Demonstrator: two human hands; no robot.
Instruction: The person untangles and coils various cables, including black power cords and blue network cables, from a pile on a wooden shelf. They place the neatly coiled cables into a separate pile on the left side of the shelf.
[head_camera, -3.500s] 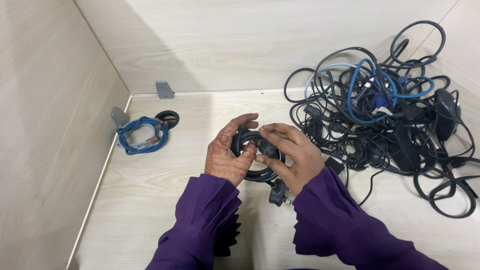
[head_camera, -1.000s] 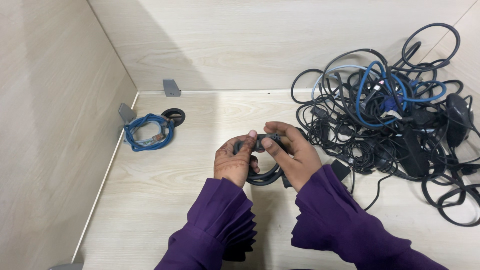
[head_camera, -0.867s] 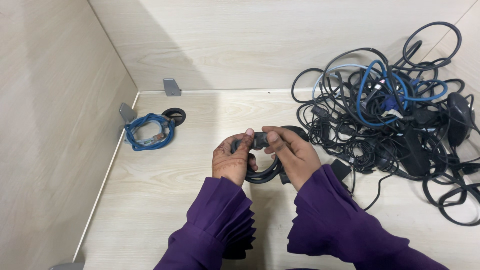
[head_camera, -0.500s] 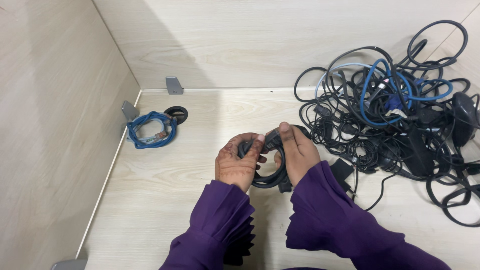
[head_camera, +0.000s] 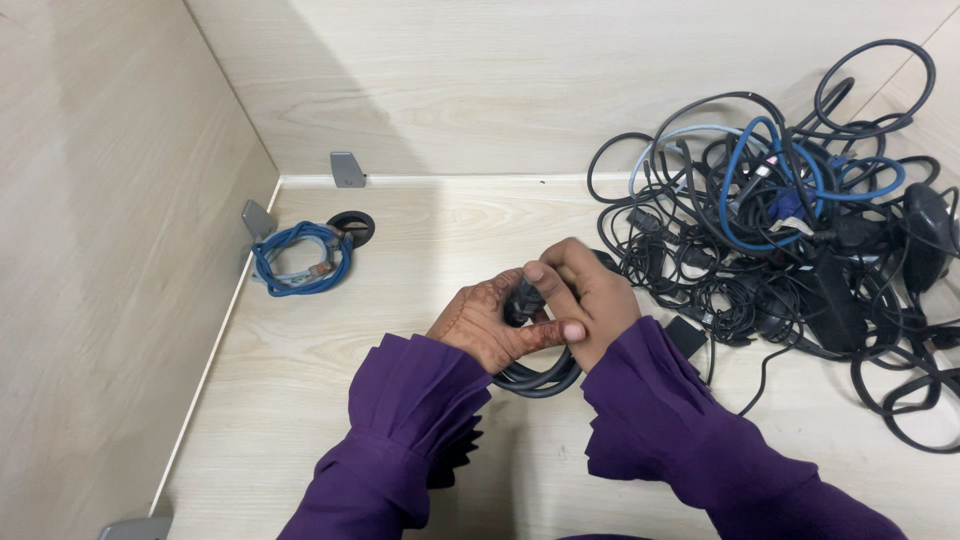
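Observation:
Both hands meet over the middle of the light wooden surface, purple sleeves reaching to the wrists. My left hand (head_camera: 490, 322) and my right hand (head_camera: 587, 297) grip one coiled black cable (head_camera: 537, 378), whose loops hang out below the palms. The fingers of my right hand wrap over the top of the coil, and the left thumb presses across its front. Most of the coil is hidden inside the two hands.
A big tangle of black and blue cables (head_camera: 790, 230) with black adapters fills the right side. At the back left lie a coiled blue cable (head_camera: 298, 258) and a small black roll (head_camera: 351, 226). Grey metal brackets (head_camera: 347, 168) sit in the corner by the walls.
The hands have drawn closer together on the coil; the right hand's fingers now fold over its top. The view has shifted a little to the right.

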